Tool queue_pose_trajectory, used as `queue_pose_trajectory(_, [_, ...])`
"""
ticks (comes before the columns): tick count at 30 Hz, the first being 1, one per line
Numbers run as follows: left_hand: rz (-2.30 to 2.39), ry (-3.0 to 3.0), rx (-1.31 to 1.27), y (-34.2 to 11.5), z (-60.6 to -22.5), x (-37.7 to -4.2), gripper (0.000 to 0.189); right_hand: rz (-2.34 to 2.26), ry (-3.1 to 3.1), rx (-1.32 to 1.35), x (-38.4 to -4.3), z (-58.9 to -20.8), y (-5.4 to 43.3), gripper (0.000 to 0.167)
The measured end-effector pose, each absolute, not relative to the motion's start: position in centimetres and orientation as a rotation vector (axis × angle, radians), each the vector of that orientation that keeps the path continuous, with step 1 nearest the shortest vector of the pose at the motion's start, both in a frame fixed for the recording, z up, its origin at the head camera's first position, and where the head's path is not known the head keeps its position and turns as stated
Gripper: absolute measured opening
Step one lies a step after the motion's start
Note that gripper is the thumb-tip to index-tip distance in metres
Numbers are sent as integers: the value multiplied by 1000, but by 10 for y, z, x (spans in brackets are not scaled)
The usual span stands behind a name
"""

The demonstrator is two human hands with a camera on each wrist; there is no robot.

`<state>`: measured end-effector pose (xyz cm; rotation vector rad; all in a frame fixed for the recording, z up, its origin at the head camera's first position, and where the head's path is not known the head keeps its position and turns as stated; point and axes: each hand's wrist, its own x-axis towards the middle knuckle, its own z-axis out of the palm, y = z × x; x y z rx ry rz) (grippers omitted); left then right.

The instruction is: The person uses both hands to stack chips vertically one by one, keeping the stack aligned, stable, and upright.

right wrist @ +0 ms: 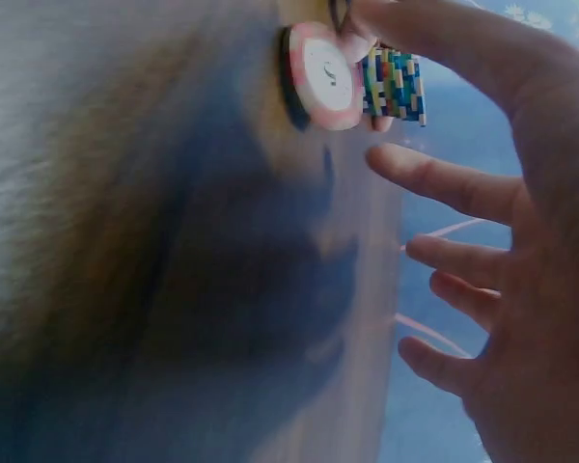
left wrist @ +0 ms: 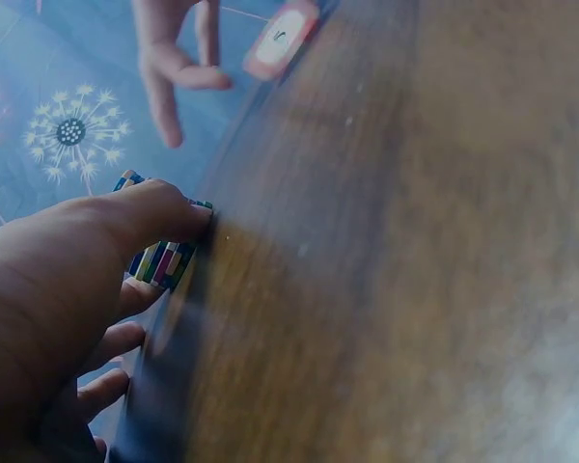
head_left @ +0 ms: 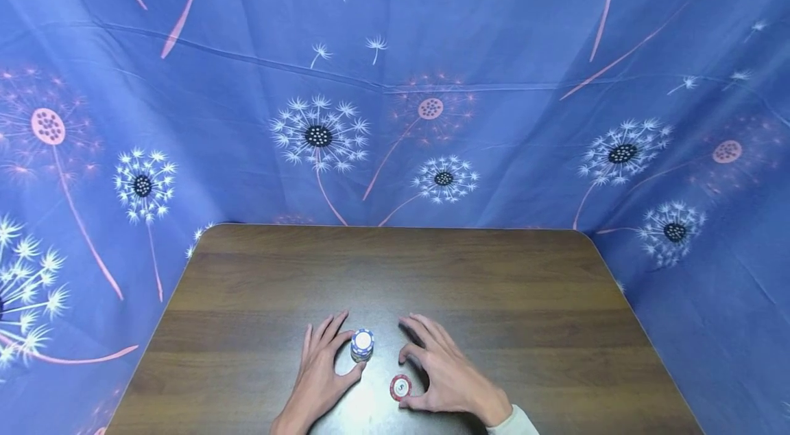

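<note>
A stack of poker chips (head_left: 363, 344), topped by a blue and white one, stands upright near the table's front middle. My left hand (head_left: 317, 373) holds it between thumb and index finger, the other fingers spread. In the left wrist view, the thumb covers part of the stack's (left wrist: 164, 262) striped edges. To the right of the stack, a red and white poker chip (head_left: 400, 388) marked 5 lies flat. Around its right side is my right hand (head_left: 449, 380), fingers loosely bent and apart. Its thumb tip is at the red chip's (right wrist: 323, 82) edge in the right wrist view; whether they touch, I cannot tell.
The brown wood-grain table (head_left: 395, 270) has rounded far corners. A blue cloth (head_left: 512, 44) with dandelion prints hangs behind it and along both sides. Bright glare lies on the tabletop between the hands.
</note>
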<state>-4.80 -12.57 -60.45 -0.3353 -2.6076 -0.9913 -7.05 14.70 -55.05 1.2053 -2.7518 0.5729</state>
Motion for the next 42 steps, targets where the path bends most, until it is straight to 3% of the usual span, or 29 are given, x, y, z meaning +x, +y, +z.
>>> queue_pose_trajectory(8, [-978, -2595, -342, -126, -605, -48, 46, 502, -2741, 1223, -64, -561, 149, 55])
queue_pose_trajectory(21, [-975, -2594, -345, -125, -605, -49, 47, 558, -2715, 1247, -62, -567, 144, 38])
queue_pose_trajectory(42, [-989, -2634, -323, -125, -604, -47, 47, 478, -2643, 1264, -63, -577, 142, 43])
